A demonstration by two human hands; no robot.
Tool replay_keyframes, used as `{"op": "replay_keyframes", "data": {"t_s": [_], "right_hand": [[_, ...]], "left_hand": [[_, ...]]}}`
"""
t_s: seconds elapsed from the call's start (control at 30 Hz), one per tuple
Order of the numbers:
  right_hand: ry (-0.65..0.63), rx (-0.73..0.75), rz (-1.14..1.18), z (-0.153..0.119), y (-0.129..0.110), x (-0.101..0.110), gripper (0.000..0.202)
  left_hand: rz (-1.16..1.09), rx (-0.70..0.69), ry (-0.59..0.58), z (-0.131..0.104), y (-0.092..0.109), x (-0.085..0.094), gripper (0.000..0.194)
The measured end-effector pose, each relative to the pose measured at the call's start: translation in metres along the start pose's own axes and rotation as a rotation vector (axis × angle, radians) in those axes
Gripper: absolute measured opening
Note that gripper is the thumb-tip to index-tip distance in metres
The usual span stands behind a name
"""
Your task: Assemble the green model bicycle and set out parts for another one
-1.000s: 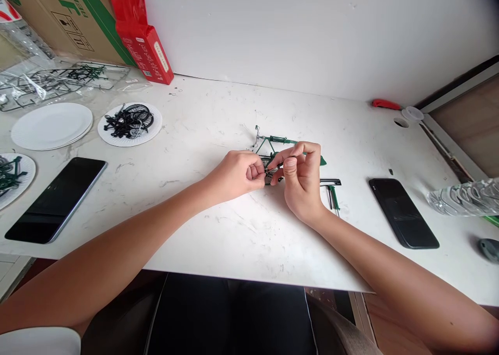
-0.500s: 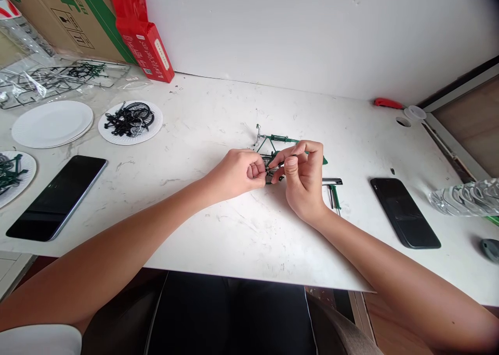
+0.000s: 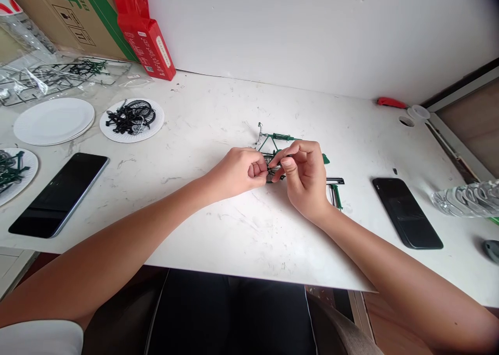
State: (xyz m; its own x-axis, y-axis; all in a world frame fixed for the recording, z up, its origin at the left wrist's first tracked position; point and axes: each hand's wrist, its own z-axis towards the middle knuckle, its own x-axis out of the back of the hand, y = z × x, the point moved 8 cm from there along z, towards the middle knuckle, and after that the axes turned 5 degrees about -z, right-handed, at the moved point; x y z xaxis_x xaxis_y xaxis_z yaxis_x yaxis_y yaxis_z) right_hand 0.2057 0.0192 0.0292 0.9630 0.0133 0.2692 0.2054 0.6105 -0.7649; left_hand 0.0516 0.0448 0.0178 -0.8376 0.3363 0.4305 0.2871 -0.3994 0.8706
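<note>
The left hand, curled, with thumb and fingertips drawn together, keeps pinching the edge of a black spoked wheel [image 3: 269, 176] low on the bench, its grip unchanged; I mark that left hand [image 3: 241, 173]. Just beyond lies a green bicycle frame [image 3: 286, 137]. The right hand [image 3: 306, 181] stays bent over the wheel; whether it pinches anything is hidden. Only the view shifts slightly, so the work at the wheel shows no visible advance.
</note>
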Motion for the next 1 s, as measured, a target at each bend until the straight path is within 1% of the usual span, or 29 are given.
{"op": "replay_keyframes", "data": {"t_s": [0.1,0.17,0.23,0.33,0.4,0.43,0.6,0.7,0.8,0.93,1.0], "right_hand": [[-0.026,0.021,-0.053,0.0,-0.002,0.001,0.006],[-0.032,0.033,-0.085,0.0,-0.005,0.003,0.005],[-0.03,0.046,-0.115,0.001,-0.008,0.004,0.005],[-0.026,0.055,-0.132,0.001,-0.01,0.006,0.007],[-0.015,0.041,-0.117,0.0,-0.009,0.008,0.007],[-0.006,0.028,-0.112,0.0,-0.008,0.009,0.007],[0.039,-0.015,-0.176,0.002,-0.005,0.015,0.01],[0.049,-0.014,-0.192,0.004,-0.006,0.018,0.01],[0.058,0.002,-0.203,0.005,-0.007,0.019,0.01],[0.068,0.008,-0.221,0.005,-0.008,0.019,0.011],[0.067,0.011,-0.219,0.006,-0.008,0.02,0.011]], "left_hand": [[0.047,-0.024,-0.007,0.0,0.005,0.002,0.017],[0.116,-0.04,0.018,0.0,0.008,0.008,0.011],[0.194,-0.014,0.089,0.002,0.007,0.018,0.002],[0.265,0.144,0.182,0.003,-0.005,0.032,0.012],[0.295,0.247,0.188,0.002,-0.014,0.034,0.02],[0.309,0.273,0.18,0.002,-0.016,0.033,0.025],[0.293,0.285,0.134,0.0,-0.02,0.025,0.047],[0.237,0.314,0.134,-0.001,-0.024,0.025,0.053],[0.169,0.376,0.125,-0.001,-0.026,0.026,0.049],[0.013,0.454,0.099,-0.003,-0.024,0.023,0.026],[-0.012,0.448,0.088,-0.004,-0.021,0.02,0.023]]}}
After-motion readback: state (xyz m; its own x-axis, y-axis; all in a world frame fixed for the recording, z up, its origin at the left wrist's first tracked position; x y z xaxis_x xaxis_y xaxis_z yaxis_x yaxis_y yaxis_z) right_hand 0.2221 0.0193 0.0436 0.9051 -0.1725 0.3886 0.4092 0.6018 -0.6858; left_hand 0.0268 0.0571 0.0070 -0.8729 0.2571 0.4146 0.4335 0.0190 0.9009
